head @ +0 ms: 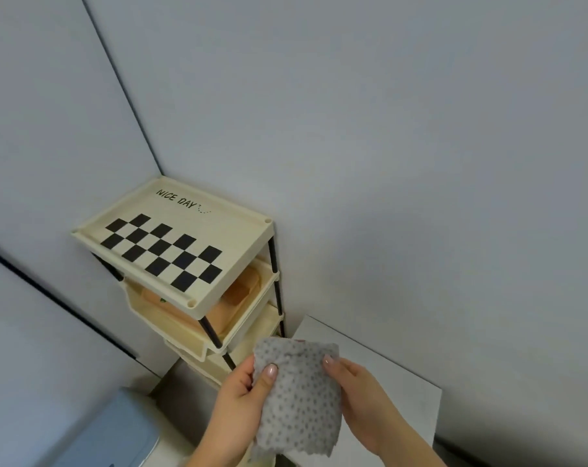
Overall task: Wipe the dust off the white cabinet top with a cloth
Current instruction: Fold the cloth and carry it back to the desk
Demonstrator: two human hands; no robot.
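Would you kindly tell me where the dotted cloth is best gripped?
The cloth is thin and hangs limp, so probably pinch its upper side edges, one from each side, as the left hand and right hand do; that keeps it spread.

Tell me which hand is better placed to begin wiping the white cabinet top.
Probably right. The right hand grips the cloth over the white cabinet top; the left hand holds it nearer the cream rack.

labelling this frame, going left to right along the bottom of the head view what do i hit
blue box → left hand → cloth → right hand. The cabinet top lies behind the cloth and right hand, so it is left out of the order.
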